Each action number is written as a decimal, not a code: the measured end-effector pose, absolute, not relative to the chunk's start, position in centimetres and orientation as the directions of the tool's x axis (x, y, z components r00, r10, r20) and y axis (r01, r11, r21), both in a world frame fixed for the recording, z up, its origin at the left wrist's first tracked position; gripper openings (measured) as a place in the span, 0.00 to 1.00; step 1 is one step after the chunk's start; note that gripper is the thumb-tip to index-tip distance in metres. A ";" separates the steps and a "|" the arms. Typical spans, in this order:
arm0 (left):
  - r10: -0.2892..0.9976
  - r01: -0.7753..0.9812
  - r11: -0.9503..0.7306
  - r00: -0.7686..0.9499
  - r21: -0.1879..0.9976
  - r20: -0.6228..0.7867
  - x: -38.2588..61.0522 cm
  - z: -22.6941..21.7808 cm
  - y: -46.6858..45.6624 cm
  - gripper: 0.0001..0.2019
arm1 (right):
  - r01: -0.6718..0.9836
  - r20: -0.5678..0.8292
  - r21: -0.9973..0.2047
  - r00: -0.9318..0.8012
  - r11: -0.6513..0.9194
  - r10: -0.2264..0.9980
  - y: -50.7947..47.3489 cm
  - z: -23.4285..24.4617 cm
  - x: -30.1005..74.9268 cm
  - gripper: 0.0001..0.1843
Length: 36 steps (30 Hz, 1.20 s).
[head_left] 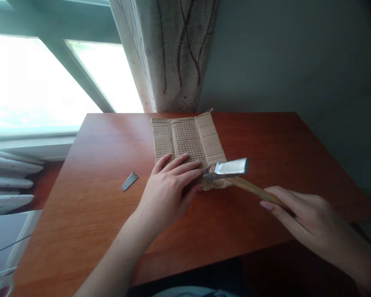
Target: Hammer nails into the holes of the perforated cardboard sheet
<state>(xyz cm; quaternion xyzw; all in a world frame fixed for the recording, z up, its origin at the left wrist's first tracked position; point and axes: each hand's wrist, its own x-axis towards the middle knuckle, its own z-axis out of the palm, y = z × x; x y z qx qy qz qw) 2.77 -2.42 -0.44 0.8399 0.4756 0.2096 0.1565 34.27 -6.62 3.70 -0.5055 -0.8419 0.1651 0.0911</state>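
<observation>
A folded piece of brown cardboard (188,138), full of small holes in its middle strip, lies on the reddish wooden table (266,148). My left hand (170,187) rests flat on the cardboard's near left corner, fingers stretched out and together. My right hand (299,216) grips the wooden handle of a hammer (228,169). The hammer's metal head hovers just over the cardboard's near edge, right beside my left fingertips. A small bunch of nails (129,181) lies on the table to the left of my left hand.
A patterned curtain (173,53) hangs behind the table's far edge, with a bright window (34,82) to its left and a grey wall to its right. White slatted objects (9,181) sit beyond the table's left edge.
</observation>
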 end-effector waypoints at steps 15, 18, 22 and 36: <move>0.869 0.736 -0.491 0.454 0.466 0.198 2.8 -0.4 -2.4 0.15 | 0.794 0.068 -0.383 -0.485 0.472 0.872 -6.8 4.8 34.1 0.08; 0.870 0.737 -0.488 0.456 0.468 0.189 2.8 -0.3 -2.4 0.16 | 0.801 0.044 -0.370 -0.491 0.471 0.870 -7.0 4.7 34.3 0.07; 0.870 0.736 -0.486 0.456 0.471 0.184 2.8 -0.3 -2.4 0.15 | 0.810 0.015 -0.357 -0.493 0.465 0.870 -7.1 4.3 34.4 0.07; 0.859 0.730 -0.510 0.463 0.456 0.220 2.7 -0.5 -2.3 0.15 | 0.773 0.131 -0.469 -0.418 0.428 0.899 -6.7 3.8 34.1 0.04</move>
